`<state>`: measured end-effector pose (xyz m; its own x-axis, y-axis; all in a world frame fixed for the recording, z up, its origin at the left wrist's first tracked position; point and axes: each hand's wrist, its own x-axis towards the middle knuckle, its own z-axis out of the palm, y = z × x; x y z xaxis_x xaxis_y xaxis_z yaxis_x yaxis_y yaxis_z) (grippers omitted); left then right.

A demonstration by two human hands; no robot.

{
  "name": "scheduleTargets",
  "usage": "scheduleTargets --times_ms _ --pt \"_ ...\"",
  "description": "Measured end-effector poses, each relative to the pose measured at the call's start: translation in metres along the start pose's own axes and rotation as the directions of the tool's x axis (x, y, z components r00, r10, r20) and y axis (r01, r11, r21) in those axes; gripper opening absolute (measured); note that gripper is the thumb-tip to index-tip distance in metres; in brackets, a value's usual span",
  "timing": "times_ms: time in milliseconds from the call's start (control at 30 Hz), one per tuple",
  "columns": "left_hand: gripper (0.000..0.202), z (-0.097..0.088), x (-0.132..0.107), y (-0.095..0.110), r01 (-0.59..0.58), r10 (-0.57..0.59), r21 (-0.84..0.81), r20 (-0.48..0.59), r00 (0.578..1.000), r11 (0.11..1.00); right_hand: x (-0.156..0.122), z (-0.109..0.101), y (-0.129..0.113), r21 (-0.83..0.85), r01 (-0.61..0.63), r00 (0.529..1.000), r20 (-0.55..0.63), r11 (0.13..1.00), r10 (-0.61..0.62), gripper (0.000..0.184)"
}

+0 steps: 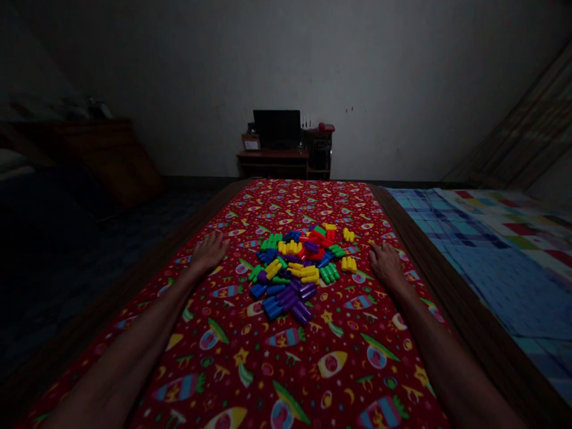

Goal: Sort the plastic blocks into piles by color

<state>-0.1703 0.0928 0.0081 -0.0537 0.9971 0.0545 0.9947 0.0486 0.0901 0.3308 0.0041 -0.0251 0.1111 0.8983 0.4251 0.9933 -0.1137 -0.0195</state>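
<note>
A heap of plastic toy building blocks in green, yellow, red, blue and purple lies in the middle of the red patterned cloth. My left hand rests palm down on the cloth to the left of the heap, its fingers apart and holding nothing. To the right, my right hand also lies on the cloth, fingers spread and touching no block. Nearest to it is a loose yellow block at the heap's right edge. Another yellow block sits a little farther back.
Beyond the cloth's far end, a small desk carries a dark monitor against the wall. On the right spreads blue checked bedding. A wooden cabinet stands in shadow at the left.
</note>
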Motion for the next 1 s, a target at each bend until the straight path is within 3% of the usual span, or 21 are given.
scheduleTargets --times_ms 67,133,200,267,333,400,500,667,800,900,1000 --pt "0.058 -0.004 -0.017 0.009 -0.035 0.033 -0.026 -0.052 0.998 0.999 0.0 -0.001 -0.001 -0.001 -0.003 1.0 0.004 1.0 0.003 0.044" --pt "0.058 -0.002 -0.046 0.024 -0.144 0.14 -0.023 -0.125 0.982 0.989 0.001 -0.001 -0.002 0.001 -0.008 1.0 0.0 1.0 0.008 0.043" --pt "0.055 0.005 -0.085 0.043 -0.421 0.409 -0.011 -0.218 0.886 0.907 0.001 -0.001 -0.002 0.006 -0.014 1.0 -0.005 1.0 0.014 0.042" --pt "0.052 0.012 -0.124 0.059 -0.635 0.62 -0.028 -0.191 0.761 0.772 0.001 0.0 -0.002 0.019 -0.02 1.0 -0.005 1.0 0.02 0.041" --pt "0.053 0.015 -0.154 0.072 -0.744 0.734 -0.055 -0.129 0.666 0.666 0.002 0.0 -0.002 0.036 -0.025 1.0 0.001 0.999 0.025 0.041" --pt "0.063 0.012 -0.168 0.084 -0.768 0.762 -0.094 -0.094 0.64 0.634 0.001 0.001 -0.002 0.041 -0.025 1.0 0.004 0.999 0.025 0.041" --pt "0.072 0.004 -0.162 0.104 -0.766 0.764 -0.144 -0.081 0.64 0.626 0.001 0.002 -0.002 0.024 -0.033 0.999 -0.004 0.999 0.033 0.042" --pt "0.061 0.006 -0.123 0.149 -0.737 0.727 -0.166 -0.124 0.675 0.655 0.0 0.0 -0.005 0.002 -0.039 0.999 0.013 0.999 0.039 0.041" --pt "0.071 0.007 -0.1 0.178 -0.73 0.717 -0.196 -0.142 0.682 0.655 0.0 -0.002 -0.003 0.025 -0.008 1.0 0.006 1.0 0.008 0.041" --pt "0.08 -0.001 -0.09 0.174 -0.72 0.705 -0.195 -0.15 0.693 0.666 0.001 -0.004 0.001 0.167 -0.007 1.0 -0.024 0.986 0.012 0.043" --pt "0.07 -0.005 -0.086 0.143 -0.651 0.615 -0.167 -0.221 0.757 0.741 0.001 -0.006 -0.004 0.446 -0.045 0.994 -0.069 0.894 0.084 0.051"
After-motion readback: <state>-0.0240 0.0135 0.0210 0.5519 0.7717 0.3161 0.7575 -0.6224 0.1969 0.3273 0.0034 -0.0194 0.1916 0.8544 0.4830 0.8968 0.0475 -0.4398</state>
